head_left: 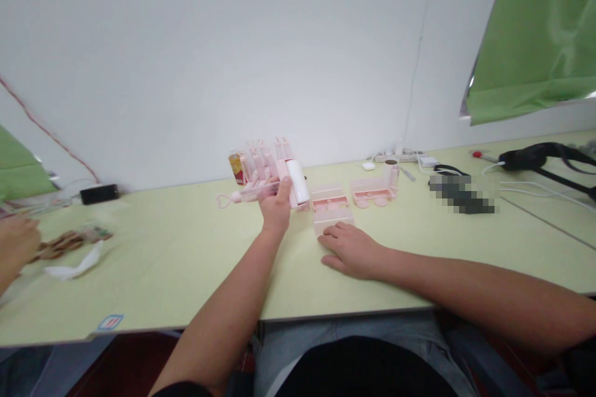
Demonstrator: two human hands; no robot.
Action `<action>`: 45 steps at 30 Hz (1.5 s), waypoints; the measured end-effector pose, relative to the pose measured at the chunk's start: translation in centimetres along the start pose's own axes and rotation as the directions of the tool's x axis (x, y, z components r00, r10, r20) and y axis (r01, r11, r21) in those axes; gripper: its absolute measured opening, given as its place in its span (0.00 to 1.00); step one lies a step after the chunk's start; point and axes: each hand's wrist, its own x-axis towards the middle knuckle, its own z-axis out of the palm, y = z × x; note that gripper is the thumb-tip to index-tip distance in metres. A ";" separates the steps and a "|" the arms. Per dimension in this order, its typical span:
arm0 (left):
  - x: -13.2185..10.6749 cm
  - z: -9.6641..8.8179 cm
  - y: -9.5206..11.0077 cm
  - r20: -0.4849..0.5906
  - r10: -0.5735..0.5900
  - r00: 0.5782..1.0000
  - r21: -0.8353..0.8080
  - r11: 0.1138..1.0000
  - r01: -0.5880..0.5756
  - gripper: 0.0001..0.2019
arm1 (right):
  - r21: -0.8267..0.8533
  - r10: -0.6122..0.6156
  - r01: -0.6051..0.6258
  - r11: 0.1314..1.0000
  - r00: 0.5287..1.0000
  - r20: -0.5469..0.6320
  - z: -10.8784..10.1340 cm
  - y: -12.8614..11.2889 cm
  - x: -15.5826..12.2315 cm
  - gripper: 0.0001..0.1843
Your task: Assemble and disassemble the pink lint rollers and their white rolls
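My left hand [275, 211] is closed around a pink lint roller, its handle [256, 192] ending in a heart-shaped loop at the left. A white roll [297, 180] in a pink holder shows just right of my thumb; whether it joins that handle cannot be made out. My right hand [351, 249] lies palm down with its fingers apart, the fingertips at the near edge of an open pink case [331, 223]. Beyond it is a second open pink case [374, 197]. Several more pink heart-looped pieces [261, 158] stand behind my left hand.
A roll with a brown core [391, 164] stands behind the cases. A yellow-and-red package [237, 167] stands by the wall. Power strip [398, 155], cables and a black strapped item [526, 158] lie right. At left are a black box [99, 194], white paper [77, 263] and another person's hand [18, 242].
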 end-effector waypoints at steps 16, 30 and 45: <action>-0.2 0.0 0.4 0.036 0.028 0.999 0.087 0.996 -0.031 0.13 | 0.099 0.019 -0.021 0.995 1.000 0.024 1.1 2.5 0.6 0.30; -0.4 0.2 0.5 0.064 0.047 0.997 0.116 0.992 -0.054 0.13 | 0.147 0.001 -0.005 0.989 1.000 0.029 1.9 3.6 2.2 0.30; 0.6 -0.5 0.9 -0.011 0.104 0.995 0.106 0.989 -0.102 0.13 | 0.186 -0.112 0.121 0.975 0.992 -0.060 3.5 1.2 4.8 0.27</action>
